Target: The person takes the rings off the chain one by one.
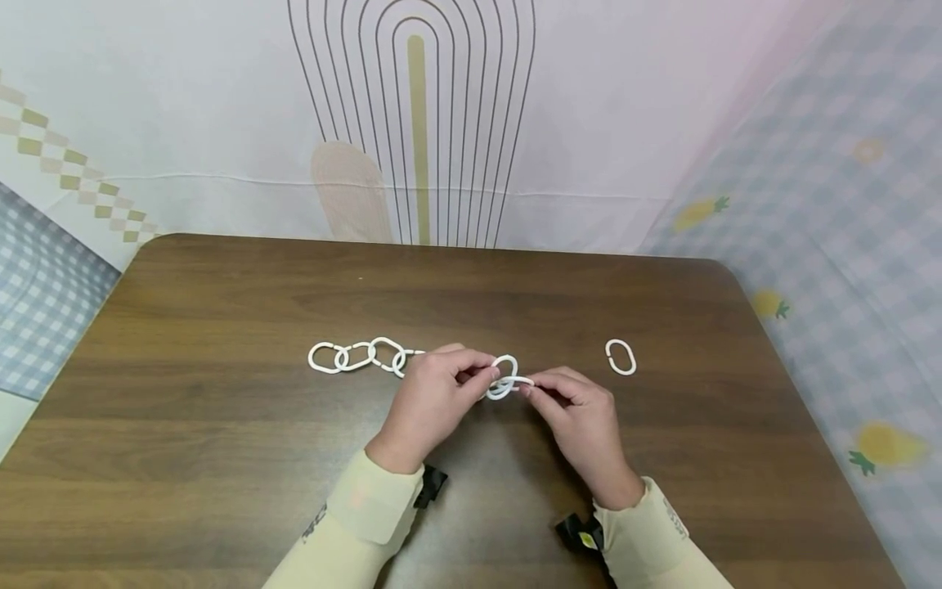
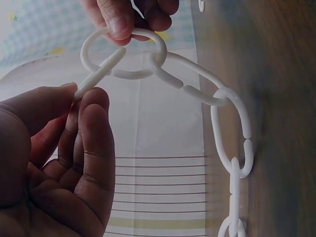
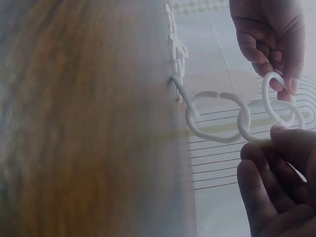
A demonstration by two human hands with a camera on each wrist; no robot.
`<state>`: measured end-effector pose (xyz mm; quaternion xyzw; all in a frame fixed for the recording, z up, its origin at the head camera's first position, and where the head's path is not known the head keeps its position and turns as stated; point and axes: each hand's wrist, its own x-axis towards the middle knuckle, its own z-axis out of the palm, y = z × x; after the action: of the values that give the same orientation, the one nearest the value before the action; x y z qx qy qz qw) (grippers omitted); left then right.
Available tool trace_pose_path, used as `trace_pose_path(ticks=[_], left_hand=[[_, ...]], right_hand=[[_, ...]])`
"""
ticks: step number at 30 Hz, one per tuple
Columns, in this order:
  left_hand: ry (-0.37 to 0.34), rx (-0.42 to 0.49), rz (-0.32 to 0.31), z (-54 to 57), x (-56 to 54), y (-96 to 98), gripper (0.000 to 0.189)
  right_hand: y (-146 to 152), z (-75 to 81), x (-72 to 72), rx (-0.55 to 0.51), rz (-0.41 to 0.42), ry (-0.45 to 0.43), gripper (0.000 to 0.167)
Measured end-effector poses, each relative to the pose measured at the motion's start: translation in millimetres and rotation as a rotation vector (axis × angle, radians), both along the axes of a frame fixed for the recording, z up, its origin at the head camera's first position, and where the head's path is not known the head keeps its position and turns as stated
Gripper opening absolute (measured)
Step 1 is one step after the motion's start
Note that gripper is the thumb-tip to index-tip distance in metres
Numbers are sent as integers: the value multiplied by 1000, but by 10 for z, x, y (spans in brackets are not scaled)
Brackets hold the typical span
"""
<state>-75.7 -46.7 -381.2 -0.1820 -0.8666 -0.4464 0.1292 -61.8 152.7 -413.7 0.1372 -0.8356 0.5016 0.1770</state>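
My left hand (image 1: 434, 397) pinches a white oval plastic chain link (image 2: 98, 75) between thumb and fingertips. With thumb and fingers, my right hand (image 1: 585, 417) pinches another white link (image 2: 133, 75). The two links cross each other, hooked together in the right wrist view. From the right hand's link a chain of white links (image 2: 231, 133) hangs down in the left wrist view, each with a small split in its side. On the table, the chain's far end (image 1: 324, 357) lies to the left, and its middle part is hidden behind my left hand in the head view.
A single loose white link (image 1: 621, 357) lies on the brown wooden table (image 1: 662, 311), to the right of my right hand. Behind the table hangs a patterned cloth (image 1: 589, 123), with a checked cloth (image 1: 832, 270) at the right side.
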Motion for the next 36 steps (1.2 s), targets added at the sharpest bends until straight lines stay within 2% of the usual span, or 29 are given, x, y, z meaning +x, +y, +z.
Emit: trace_pose_path(ticks=[14,26,36], left_hand=[[-42,30,2,4,5,-36,7],[-43,21,-11,13,-17,-54,6],[-59,51,-11,34,-10,-78,4]], right_hand=[[12,-40,-20,-44,-47,-2,13],[24,-8,-11,-42,-57,-8,13],[8,7,-1,-45,-50,5,12]])
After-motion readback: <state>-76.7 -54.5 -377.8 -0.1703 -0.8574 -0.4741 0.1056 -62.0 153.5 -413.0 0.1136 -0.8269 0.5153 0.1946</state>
